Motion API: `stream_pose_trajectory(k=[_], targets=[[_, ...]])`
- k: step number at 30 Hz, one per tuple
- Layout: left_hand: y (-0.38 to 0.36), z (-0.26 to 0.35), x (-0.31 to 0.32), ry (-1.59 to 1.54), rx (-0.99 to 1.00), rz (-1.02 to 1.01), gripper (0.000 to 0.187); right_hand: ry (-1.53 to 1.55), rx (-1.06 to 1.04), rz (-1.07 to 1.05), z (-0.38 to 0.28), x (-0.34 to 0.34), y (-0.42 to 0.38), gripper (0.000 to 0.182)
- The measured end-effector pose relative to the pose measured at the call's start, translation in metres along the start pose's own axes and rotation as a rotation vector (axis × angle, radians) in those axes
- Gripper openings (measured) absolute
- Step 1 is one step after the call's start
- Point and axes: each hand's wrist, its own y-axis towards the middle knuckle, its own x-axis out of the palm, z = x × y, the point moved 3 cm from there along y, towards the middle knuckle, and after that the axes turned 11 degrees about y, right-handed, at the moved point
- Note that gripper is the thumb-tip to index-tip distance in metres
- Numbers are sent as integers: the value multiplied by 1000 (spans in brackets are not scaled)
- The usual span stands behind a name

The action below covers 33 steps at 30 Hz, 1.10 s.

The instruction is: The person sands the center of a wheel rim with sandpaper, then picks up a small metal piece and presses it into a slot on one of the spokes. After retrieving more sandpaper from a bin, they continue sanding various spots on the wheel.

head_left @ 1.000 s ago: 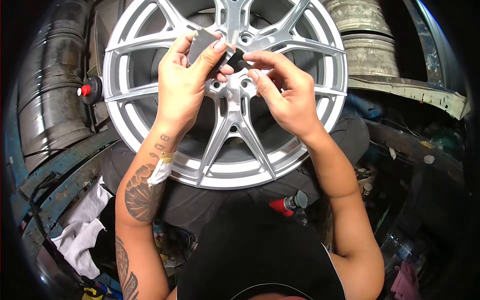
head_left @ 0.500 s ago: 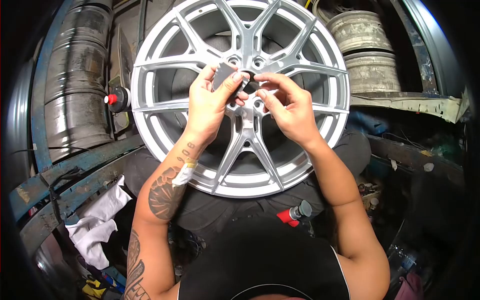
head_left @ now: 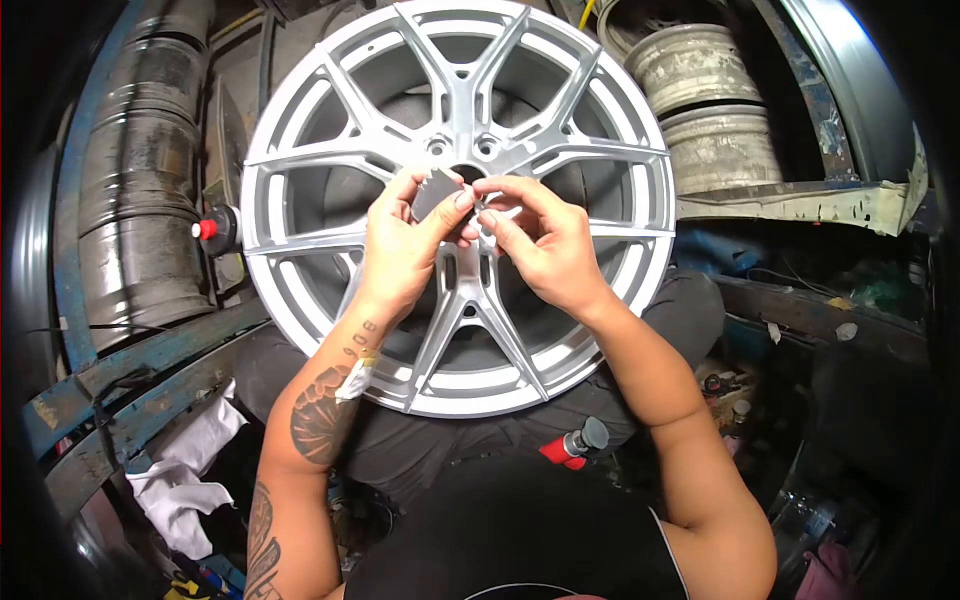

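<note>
A large silver multi-spoke wheel rim [head_left: 470, 290] lies face up across my lap. Above its hub, my left hand [head_left: 410, 235] pinches a dark grey piece of sheet [head_left: 435, 195] with a jagged edge, the thumb on top. My right hand [head_left: 540, 235] is close beside it, fingertips brought together at the sheet's right side. What those fingertips hold, if anything, is too small to make out.
Worn rims are stacked at the left [head_left: 145, 190] and upper right [head_left: 720, 150]. A dark bottle with a red cap [head_left: 220, 230] stands left of the wheel. A white cloth [head_left: 185, 490] hangs lower left. A red and grey tool [head_left: 575, 445] lies below the wheel.
My right hand has closed in on the grey sheet, its fingertips nearer my left hand. The wheel and surroundings appear shifted slightly left, the wheel also lower in view.
</note>
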Motion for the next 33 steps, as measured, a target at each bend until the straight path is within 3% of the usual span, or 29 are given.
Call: stream_pose_trajectory(k=[7,11,23,33], targets=[[-7,4,-1,93,88,30,20,-144,-93,-12,-17,-2,-5,22],[-7,3,-1,58,79,55,22,-213,-47,-57,-14,-4,-4,27],[-6,9,1,139,123,33,23,-173,-163,-16,-12,-5,0,23],[0,15,-11,310,114,-78,26,-254,-211,-47,-12,-11,1,42]])
